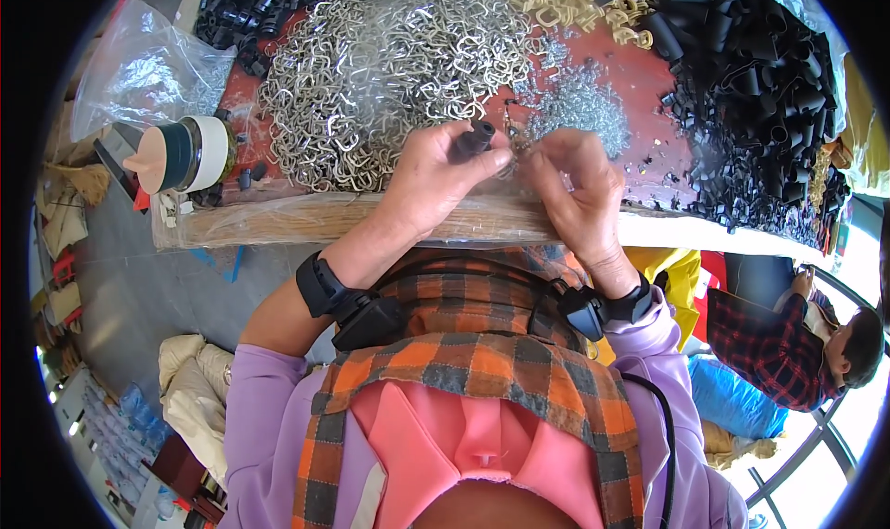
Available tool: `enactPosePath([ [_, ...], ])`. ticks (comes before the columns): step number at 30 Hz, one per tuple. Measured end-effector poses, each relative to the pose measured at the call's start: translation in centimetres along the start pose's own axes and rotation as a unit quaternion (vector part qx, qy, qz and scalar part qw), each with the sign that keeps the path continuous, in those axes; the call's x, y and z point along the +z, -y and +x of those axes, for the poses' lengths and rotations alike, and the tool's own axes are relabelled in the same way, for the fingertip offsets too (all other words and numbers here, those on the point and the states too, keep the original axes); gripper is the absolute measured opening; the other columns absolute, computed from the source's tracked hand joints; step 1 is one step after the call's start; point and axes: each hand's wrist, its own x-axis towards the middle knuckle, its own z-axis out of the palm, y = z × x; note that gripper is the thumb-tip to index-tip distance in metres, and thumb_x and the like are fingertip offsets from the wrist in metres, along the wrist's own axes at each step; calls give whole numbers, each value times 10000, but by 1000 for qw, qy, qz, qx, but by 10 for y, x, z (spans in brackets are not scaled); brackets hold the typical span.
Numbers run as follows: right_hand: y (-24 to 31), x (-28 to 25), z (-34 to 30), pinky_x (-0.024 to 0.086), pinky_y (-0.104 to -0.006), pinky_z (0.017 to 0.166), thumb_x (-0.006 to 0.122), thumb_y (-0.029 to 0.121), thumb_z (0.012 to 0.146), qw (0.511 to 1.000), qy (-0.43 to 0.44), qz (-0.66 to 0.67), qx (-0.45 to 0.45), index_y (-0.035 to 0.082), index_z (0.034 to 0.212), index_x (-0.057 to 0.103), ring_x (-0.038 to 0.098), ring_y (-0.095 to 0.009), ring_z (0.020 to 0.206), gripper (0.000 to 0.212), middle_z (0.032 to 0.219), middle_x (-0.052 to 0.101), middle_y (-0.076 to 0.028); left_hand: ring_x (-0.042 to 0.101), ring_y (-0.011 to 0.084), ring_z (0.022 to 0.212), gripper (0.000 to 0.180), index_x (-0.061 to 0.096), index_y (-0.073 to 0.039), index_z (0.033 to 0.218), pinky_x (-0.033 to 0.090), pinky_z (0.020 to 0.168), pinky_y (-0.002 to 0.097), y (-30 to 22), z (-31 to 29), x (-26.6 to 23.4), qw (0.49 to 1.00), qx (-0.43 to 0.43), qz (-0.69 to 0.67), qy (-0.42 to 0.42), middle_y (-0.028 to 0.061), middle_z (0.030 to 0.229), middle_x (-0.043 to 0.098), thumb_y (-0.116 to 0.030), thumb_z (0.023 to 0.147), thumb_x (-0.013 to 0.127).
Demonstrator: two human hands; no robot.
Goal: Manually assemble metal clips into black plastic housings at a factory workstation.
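Left grip: clasping black tube by hook pile's near-right edge
Right grip: right of hook pile, fingers curled; cannot tell contents
Tube step: apparently two-handed handling
Next move: needs steady left hold

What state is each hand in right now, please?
Left hand: closed around a black tube.
Right hand: partly curled; whether it holds anything cannot be told.
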Motion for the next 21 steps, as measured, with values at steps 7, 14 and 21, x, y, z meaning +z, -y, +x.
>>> enactPosePath([
  [7,9,-1,-2,427,-208,572,483,4,789,951,65,273,130,-18,928,414,529,-106,630,157,756,541,-61,454,35,643,113,561,-5,808,386,586,178,-1,-4,2,994,72,74,31,-25,713,527,-92,746,599],
  [14,7,-5,-10,417,-201,574,484,29,800,924,83,344,143,-6,932,415,520,-100,622,153,764,534,-54,437,38,611,76,560,-20,765,378,575,180,1,-9,8,991,89,88,45,-31,680,505,-88,750,593],
  [21,7,-3,-15,417,-203,570,495,42,801,933,78,334,107,6,908,441,518,-91,620,125,737,535,-36,456,58,652,84,545,-34,810,381,609,196,5,-12,14,998,32,-37,33,-14,724,509,-83,755,583],
])
